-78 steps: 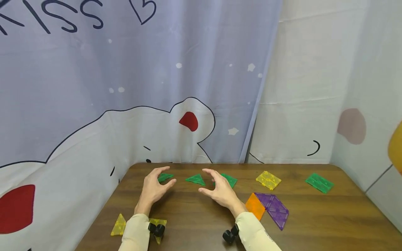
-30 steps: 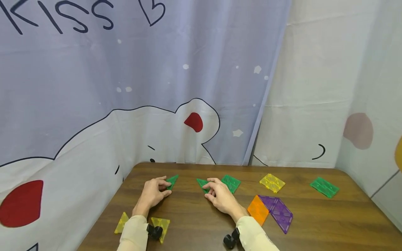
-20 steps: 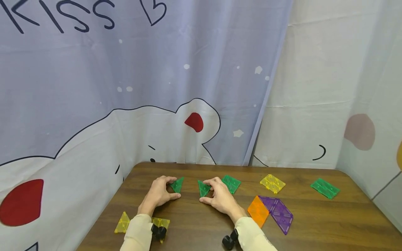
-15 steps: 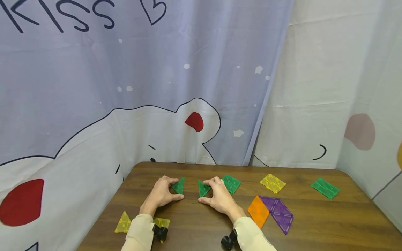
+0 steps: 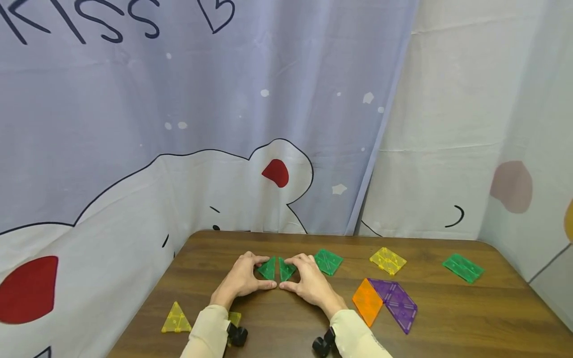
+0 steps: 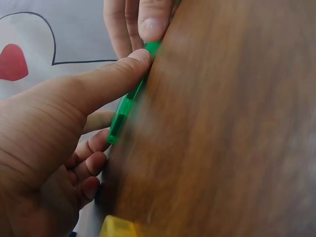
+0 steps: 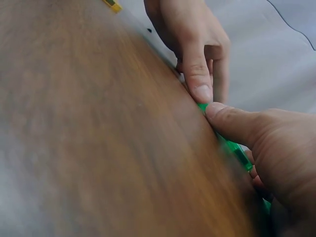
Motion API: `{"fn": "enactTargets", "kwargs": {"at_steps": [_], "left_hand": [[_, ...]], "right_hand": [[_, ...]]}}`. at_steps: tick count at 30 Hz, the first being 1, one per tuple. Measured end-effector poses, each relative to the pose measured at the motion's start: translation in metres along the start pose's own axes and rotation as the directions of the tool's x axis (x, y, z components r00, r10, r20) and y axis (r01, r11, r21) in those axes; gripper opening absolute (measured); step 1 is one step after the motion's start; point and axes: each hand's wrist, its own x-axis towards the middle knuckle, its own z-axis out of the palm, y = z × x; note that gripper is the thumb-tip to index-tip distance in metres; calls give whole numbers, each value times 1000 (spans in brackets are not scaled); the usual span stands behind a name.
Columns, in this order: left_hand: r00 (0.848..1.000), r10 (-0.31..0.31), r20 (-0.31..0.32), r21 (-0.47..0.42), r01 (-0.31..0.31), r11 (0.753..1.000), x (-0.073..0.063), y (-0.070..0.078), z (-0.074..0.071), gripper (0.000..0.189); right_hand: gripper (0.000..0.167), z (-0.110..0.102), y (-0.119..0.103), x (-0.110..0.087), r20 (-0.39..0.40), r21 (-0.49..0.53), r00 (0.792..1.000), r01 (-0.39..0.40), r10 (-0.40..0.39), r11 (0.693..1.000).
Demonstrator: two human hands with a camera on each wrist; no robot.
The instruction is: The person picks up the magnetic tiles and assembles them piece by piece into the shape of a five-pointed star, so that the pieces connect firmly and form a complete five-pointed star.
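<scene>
Facing each other over the brown wood-grain table (image 5: pixel 277 323), the left hand (image 5: pixel 243 276) and the right hand (image 5: pixel 313 279) are curving inward.
The left is clamping a translucent green plastic triangle (image 5: pixel 268 268) between thumb and fingers, the right a matching translucent green triangle (image 5: pixel 285 270); both triangles are resting on the table, edges facing across a narrow gap, and the thumb tips are nearly meeting.

A translucent green triangle (image 5: pixel 268 269) lies just beside another green triangle (image 5: pixel 285 270).
</scene>
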Motion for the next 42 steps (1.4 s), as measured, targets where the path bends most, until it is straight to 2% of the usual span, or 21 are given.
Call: {"fn": "enactTargets", "kwargs": {"at_steps": [7, 18, 28, 31, 35, 38, 42], "left_hand": [[1000, 30, -9, 2, -30, 1000, 1, -1, 3, 81], [1000, 19, -15, -8, -19, 1000, 2, 0, 4, 81], [1000, 17, -7, 18, -17, 1000, 2, 2, 4, 81], [1000, -3, -3, 12, 3, 1000, 1, 4, 3, 89], [999, -49, -17, -39, 48, 998, -1, 9, 0, 102], [996, -68, -57, -85, 63, 994, -6, 11, -5, 105], [989, -64, -131, -106, 51, 993, -10, 16, -14, 105]], "right_hand": [[58, 2, -3, 2, -9, -1, 1000, 28, -28, 1000], [54, 1, -3, 1, 0, 5, 1000, 13, -13, 1000], [55, 0, -2, -1, -2, 13, 1000, 28, -28, 1000], [59, 0, 0, -2, -21, 33, 1000, 22, -21, 999], [70, -2, 1, -6, -64, 93, 998, 21, -15, 995], [77, -2, 1, -11, -87, 172, 996, 11, 4, 985], [81, -6, -1, -13, -145, 269, 989, 20, 19, 963]]}}
